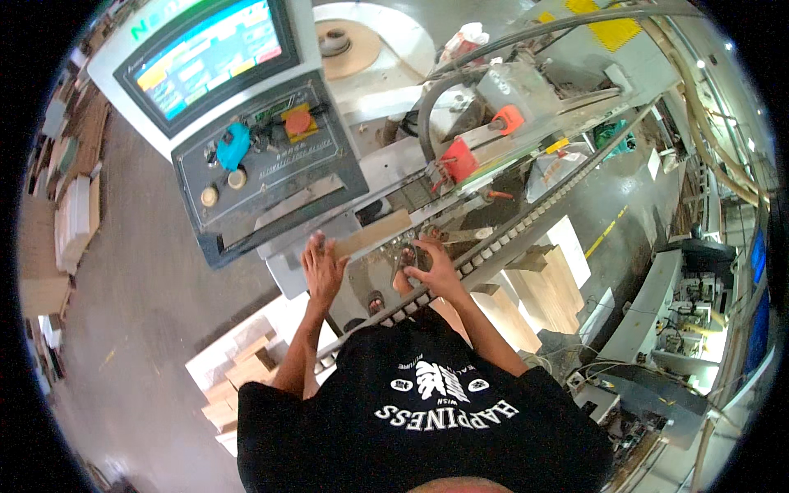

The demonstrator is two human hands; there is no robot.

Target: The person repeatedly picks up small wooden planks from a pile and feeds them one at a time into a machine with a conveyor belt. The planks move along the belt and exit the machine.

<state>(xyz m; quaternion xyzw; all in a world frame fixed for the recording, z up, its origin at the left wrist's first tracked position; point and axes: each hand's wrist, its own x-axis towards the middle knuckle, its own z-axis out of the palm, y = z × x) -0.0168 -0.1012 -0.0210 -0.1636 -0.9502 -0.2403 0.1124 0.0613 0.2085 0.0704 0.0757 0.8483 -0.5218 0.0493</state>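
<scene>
Left hand (323, 267) is spreading loose fingers beside the strip (375, 234), probably for steadying; right hand (436, 269) is curving over the rail (496, 251), grasp indiscernible.

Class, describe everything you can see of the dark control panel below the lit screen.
The dark control panel is a flat plate, slanted in the picture's upper left, just below the lit screen. It looks like metal or hard plastic. It bears a reddish-orange round button with yellow behind it, two pale round knobs, pale lettering and a bright blue item of unclear kind. A paler strip runs along its lower part. Neither the left hand nor the right hand touches it.
</scene>
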